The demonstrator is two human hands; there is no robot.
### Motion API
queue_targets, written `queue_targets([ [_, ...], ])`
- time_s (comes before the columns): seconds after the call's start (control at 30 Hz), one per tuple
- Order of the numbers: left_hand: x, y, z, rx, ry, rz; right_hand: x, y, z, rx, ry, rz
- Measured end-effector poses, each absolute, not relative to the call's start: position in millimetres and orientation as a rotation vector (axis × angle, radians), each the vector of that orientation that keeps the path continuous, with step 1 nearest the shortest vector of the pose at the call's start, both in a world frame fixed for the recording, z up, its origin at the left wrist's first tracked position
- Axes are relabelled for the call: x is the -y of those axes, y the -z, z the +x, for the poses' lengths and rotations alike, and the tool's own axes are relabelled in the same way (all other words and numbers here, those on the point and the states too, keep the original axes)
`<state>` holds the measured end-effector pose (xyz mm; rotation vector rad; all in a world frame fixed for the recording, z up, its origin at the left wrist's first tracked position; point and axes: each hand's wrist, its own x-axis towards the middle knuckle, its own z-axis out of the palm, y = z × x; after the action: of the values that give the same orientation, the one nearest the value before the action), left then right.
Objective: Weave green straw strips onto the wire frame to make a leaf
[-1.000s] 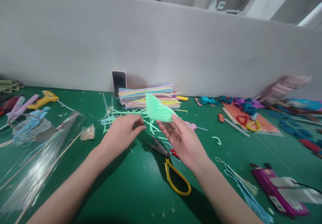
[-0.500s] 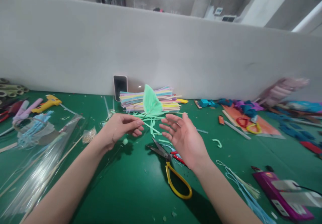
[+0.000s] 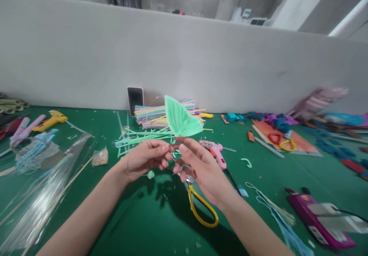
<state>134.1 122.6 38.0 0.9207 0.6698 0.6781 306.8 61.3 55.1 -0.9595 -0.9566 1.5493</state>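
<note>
A light green pipe-cleaner leaf piece (image 3: 181, 118), spread in two ribbed lobes, stands upright above my fingertips. My left hand (image 3: 146, 157) is closed, its thumb and forefinger pinching the thin stem at the base of the piece. My right hand (image 3: 202, 168) is closed at the same base from the other side, with the forefinger across the stem and the other fingers curled. Yellow-handled scissors (image 3: 203, 207) lie under my right hand, their blades mostly hidden. Loose green pipe cleaners (image 3: 143, 136) lie behind my left hand.
Behind are a bundle of coloured pipe cleaners (image 3: 152, 117) and a phone (image 3: 135, 99) against the partition. A pink glue gun (image 3: 217, 154) lies beyond my right hand. A yellow glue gun (image 3: 50, 120) and bead bag (image 3: 100, 156) are left; a purple power strip (image 3: 319, 219) is right.
My hands have come together at the stem, the right one moving left and closing. The green leaf piece has turned, showing both lobes. The pink glue gun has come into view.
</note>
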Motion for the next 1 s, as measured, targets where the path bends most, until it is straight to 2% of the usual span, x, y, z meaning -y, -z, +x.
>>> queue_targets([
  [0.33, -111.8, -31.3, 142.9, -0.639, -0.563, 1.043, -58.2, -58.6, 308.2, 0.933, -1.482, -0.923],
  [0.6, -110.6, -43.8, 143.9, -0.768, -1.001, 1.337, -57.6, -54.9, 301.3, 0.961, -1.495, -0.989],
  [1.0, -100.3, -40.1, 154.6, -0.817, -1.199, 1.276, -55.8, -54.5, 292.4, 0.788, -1.583, -0.907],
])
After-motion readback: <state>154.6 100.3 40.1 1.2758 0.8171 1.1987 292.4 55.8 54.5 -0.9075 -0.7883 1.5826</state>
